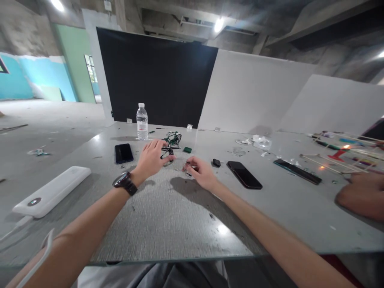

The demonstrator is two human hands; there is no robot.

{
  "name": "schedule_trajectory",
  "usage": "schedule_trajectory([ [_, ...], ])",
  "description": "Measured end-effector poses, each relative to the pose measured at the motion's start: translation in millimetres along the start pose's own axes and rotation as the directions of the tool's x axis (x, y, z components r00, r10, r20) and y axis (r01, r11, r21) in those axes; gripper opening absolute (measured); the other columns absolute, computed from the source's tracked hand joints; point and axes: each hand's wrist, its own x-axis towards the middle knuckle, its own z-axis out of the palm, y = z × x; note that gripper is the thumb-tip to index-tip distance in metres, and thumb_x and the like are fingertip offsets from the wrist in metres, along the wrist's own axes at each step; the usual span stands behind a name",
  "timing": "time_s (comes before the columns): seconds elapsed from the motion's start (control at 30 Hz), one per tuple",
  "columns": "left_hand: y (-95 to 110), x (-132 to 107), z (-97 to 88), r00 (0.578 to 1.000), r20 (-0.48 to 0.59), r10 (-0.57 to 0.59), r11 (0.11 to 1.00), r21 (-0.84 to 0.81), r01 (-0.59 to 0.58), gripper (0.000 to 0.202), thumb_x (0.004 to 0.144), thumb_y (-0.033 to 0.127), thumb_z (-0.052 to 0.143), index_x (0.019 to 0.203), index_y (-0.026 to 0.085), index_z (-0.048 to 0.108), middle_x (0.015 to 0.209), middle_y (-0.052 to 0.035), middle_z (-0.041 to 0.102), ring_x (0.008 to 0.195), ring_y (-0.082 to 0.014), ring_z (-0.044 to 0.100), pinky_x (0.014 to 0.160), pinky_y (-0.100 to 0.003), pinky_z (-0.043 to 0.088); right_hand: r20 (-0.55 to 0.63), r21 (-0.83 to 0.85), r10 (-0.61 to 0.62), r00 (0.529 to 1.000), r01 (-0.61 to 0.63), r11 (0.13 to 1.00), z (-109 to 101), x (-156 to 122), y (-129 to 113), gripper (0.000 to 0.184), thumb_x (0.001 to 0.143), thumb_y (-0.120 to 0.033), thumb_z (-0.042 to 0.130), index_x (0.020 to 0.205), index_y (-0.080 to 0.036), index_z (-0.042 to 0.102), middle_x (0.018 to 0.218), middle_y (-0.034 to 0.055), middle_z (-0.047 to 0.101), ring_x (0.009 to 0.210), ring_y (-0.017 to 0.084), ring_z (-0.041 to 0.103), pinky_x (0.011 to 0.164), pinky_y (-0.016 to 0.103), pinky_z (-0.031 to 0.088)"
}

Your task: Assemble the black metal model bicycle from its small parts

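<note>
My left hand (152, 159), with a black watch (123, 182) on the wrist, is spread low over the table. Its thumb and forefinger stand apart around a small black miniature bicycle part (169, 153) with a wheel; whether they touch it I cannot tell. Just behind sits a green miniature bicycle (173, 138). My right hand (200, 172) is closed in a pinch close to the tabletop, to the right of the black part. A tiny thin piece (188, 173) shows at its fingertips, too small to name. A small dark green block (187, 150) lies between and beyond the hands.
A water bottle (142, 123) and a dark phone (123, 153) stand and lie left. A white power bank (52, 191) with a cable is nearer. Rightward are a black phone (244, 175), a long dark device (297, 171), clear plastic (261, 142) and another person's hand (361, 196) beside a stick frame.
</note>
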Motion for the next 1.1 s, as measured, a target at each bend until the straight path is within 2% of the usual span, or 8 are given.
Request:
schedule_trajectory([
  [0.07,-15,1,0.1,1.000,0.014,-0.017,0.996,0.087,0.016,0.048,0.099,0.055,0.062,0.125,0.015,0.057,0.127,-0.0140,0.066,0.118,-0.0320,0.060,0.102,-0.046,0.044,0.040,-0.070,-0.002,0.999,0.005,0.998,1,0,3,0.033,0.099,-0.055,0.057,0.097,-0.022,0.058,0.089,0.0065,0.073,0.081,0.021,0.067,0.073,0.034,0.051],
  [0.17,-30,-1,3.4,0.995,0.041,-0.086,0.984,0.159,0.078,0.050,0.100,0.053,0.062,0.131,0.014,0.056,0.131,-0.0155,0.066,0.122,-0.0345,0.059,0.103,-0.047,0.043,0.053,-0.143,-0.002,0.999,0.010,0.990,-1,3,4,0.036,0.103,-0.054,0.051,0.112,-0.021,0.063,0.095,0.0091,0.075,0.088,0.024,0.070,0.080,0.038,0.053],
  [0.27,-36,-3,5.9,0.982,0.139,-0.131,0.981,0.159,0.108,0.049,0.102,0.053,0.058,0.131,0.013,0.056,0.127,-0.0154,0.068,0.119,-0.0349,0.061,0.100,-0.047,0.045,0.091,-0.223,-0.021,0.996,0.041,0.974,-8,16,-1,0.037,0.104,-0.051,0.048,0.108,-0.020,0.068,0.101,0.0111,0.076,0.094,0.027,0.071,0.082,0.039,0.053],
  [0.43,-36,-3,5.6,0.962,0.209,-0.177,0.980,0.132,0.152,0.049,0.103,0.054,0.053,0.129,0.013,0.055,0.121,-0.0156,0.070,0.113,-0.0332,0.065,0.092,-0.043,0.048,0.080,-0.358,-0.152,0.985,0.171,0.918,-18,54,-10,0.032,0.105,-0.041,0.049,0.099,-0.022,0.073,0.108,0.0106,0.073,0.101,0.026,0.068,0.088,0.038,0.050],
  [0.63,-35,-3,4.2,0.958,0.222,-0.182,0.979,0.131,0.156,0.041,0.105,0.051,0.051,0.122,0.014,0.056,0.117,-0.0144,0.070,0.106,-0.0313,0.066,0.085,-0.040,0.050,-0.014,-0.345,-0.250,0.968,0.230,0.910,-12,92,-12,0.029,0.104,-0.045,0.050,0.096,-0.021,0.066,0.093,0.0083,0.071,0.082,0.023,0.064,0.075,0.034,0.048],
  [0.8,-33,-2,1.9,0.947,0.250,-0.203,0.978,0.107,0.182,0.038,0.106,0.051,0.048,0.122,0.016,0.055,0.116,-0.0135,0.070,0.102,-0.0294,0.067,0.079,-0.037,0.050,-0.105,-0.338,-0.269,0.957,0.220,0.915,-3,105,-6,0.032,0.099,-0.050,0.057,0.098,-0.020,0.071,0.092,0.0090,0.075,0.078,0.022,0.065,0.072,0.034,0.048],
  [0.97,-33,-2,1.6,0.945,0.245,-0.218,0.973,0.125,0.192,0.036,0.106,0.050,0.048,0.121,0.018,0.055,0.118,-0.0133,0.071,0.103,-0.0296,0.069,0.079,-0.037,0.050,-0.085,-0.392,-0.273,0.958,0.219,0.893,1,110,-6,0.038,0.098,-0.053,0.058,0.100,-0.020,0.077,0.090,0.0091,0.078,0.074,0.023,0.065,0.069,0.035,0.047],
  [1.1,-33,-1,2.1,0.944,0.244,-0.221,0.973,0.126,0.195,0.037,0.106,0.050,0.048,0.121,0.017,0.055,0.116,-0.0132,0.071,0.099,-0.0297,0.070,0.077,-0.038,0.050,-0.054,-0.444,-0.292,0.955,0.239,0.864,-1,113,-12,0.035,0.099,-0.051,0.059,0.090,-0.021,0.073,0.081,0.0070,0.076,0.065,0.021,0.063,0.064,0.033,0.044],
])
